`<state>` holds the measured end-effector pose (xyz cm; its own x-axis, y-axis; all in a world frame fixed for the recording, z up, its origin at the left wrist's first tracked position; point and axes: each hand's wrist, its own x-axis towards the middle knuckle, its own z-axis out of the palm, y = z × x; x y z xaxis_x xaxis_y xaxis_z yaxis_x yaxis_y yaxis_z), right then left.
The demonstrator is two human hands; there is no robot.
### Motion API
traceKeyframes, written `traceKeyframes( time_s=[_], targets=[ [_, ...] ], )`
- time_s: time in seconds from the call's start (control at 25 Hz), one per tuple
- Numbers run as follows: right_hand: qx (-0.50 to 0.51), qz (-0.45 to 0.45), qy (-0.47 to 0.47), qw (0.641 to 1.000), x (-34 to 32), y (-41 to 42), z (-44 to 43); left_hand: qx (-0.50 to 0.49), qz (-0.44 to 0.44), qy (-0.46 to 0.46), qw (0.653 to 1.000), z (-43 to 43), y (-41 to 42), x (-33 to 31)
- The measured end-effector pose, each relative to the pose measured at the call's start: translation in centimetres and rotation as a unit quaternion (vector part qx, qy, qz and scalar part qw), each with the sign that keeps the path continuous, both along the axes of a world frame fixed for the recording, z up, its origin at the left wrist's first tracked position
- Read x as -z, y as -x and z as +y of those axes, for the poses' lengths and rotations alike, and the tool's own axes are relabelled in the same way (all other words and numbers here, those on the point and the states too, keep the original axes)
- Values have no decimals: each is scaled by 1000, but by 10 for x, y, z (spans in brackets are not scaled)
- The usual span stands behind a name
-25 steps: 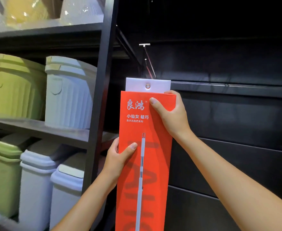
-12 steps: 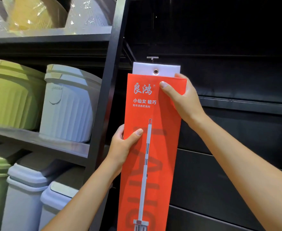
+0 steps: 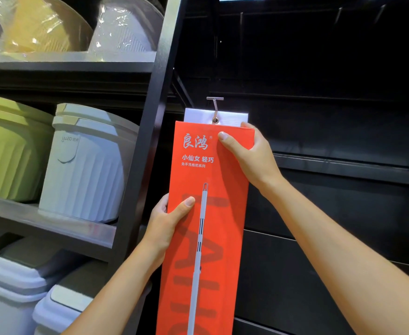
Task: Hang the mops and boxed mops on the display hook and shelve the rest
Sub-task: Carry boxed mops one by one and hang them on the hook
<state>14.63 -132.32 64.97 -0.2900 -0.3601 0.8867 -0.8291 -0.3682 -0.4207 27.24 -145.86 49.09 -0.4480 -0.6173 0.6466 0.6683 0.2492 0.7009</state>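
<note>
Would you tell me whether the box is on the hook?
On, it seems: the hook reaches into the eyelet of the box. The left hand and right hand grip it; whether it hangs freely, cannot tell.

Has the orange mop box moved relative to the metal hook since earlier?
Yes. The orange mop box rose toward the metal hook; its eyelet now meets it.

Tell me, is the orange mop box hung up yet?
Almost. Done: the tip of the display hook sits at the eyelet atop the orange mop box. In hand: the left hand and right hand both grip the box. Left: letting go; no other mops show here.
</note>
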Motion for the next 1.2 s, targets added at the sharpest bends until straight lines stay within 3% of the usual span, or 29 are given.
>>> traceKeyframes(
  time_s=[0.48, 1.2],
  targets=[
    [31, -51, -23, 998, 15, 26, -22, -94, -6, 4, 996, -2, 26, 13],
    [168, -43, -70, 982, 27, 95, -75, -170, -54, 24, 984, -65, 118, 25]
  ],
)
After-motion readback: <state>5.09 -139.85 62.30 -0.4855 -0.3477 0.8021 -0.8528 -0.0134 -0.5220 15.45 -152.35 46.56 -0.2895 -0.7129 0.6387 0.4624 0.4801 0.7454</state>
